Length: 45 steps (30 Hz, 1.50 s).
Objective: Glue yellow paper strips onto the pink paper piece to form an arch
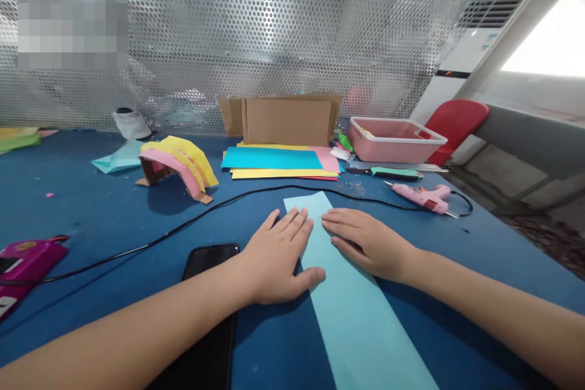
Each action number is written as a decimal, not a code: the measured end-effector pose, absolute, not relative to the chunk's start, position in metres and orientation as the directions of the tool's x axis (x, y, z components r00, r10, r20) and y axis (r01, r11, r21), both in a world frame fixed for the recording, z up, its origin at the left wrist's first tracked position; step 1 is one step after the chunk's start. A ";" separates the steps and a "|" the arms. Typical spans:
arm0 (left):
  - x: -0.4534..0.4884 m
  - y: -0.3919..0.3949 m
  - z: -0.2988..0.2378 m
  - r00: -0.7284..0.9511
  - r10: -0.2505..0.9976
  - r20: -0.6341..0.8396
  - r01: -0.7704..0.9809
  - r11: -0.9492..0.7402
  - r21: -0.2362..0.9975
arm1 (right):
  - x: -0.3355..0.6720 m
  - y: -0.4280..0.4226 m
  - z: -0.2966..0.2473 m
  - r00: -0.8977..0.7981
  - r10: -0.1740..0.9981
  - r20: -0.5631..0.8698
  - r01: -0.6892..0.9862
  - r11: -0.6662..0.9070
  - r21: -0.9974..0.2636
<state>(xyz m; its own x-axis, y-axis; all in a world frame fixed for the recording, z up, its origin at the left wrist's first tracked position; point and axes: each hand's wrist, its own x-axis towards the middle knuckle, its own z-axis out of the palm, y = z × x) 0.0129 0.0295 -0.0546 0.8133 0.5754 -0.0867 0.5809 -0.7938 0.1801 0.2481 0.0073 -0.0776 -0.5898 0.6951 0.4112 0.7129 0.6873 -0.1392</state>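
A long strip of light blue paper (356, 317) lies on the blue table, running from the front edge of the view toward the middle. My left hand (281, 256) rests on its left edge with fingers spread and the thumb over the paper. On the opposite edge my right hand (368, 241) lies with its fingers stretched out across the paper. Neither hand grasps anything. The far end of the strip has a slanted edge. Under my left forearm is a black phone (212, 256), partly hidden.
A black cord (159, 239) crosses the table from a magenta device (34, 265). A pink glue gun (420, 196), a green-handled cutter (397, 173) and a pink basket (388, 149) stand right. Behind are coloured sheets (272, 158) and cardboard (287, 122). A paper-covered arch (178, 161) stands left.
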 end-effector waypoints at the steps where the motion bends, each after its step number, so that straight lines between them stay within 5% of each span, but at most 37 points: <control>1: 0.013 0.030 -0.054 0.814 0.574 -0.084 0.579 -0.796 0.176 | 0.253 -0.001 -0.077 -0.601 0.687 0.408 0.709 0.694 -0.125; 13: 0.015 0.030 -0.057 0.816 0.575 -0.060 0.578 -0.805 0.135 | 0.297 -0.073 -0.046 -0.831 0.495 0.256 0.512 0.859 0.004; 18: 0.017 0.031 -0.058 0.814 0.575 -0.081 0.581 -0.802 0.139 | 0.304 -0.046 -0.052 -0.780 0.577 0.242 0.611 0.785 0.099; 24: 0.016 0.032 -0.056 0.812 0.579 -0.075 0.583 -0.797 0.155 | 0.301 0.012 -0.063 -0.692 0.658 0.298 0.695 0.718 0.030; 40: 0.017 0.037 -0.055 0.819 0.574 -0.008 0.568 -0.808 0.156 | 0.273 0.089 -0.063 -0.508 0.793 0.336 0.856 0.508 0.095; 45: 0.029 0.078 -0.035 0.729 0.685 0.018 0.673 -0.721 0.163 | 0.308 0.103 -0.030 -0.280 0.908 0.311 0.960 0.256 0.116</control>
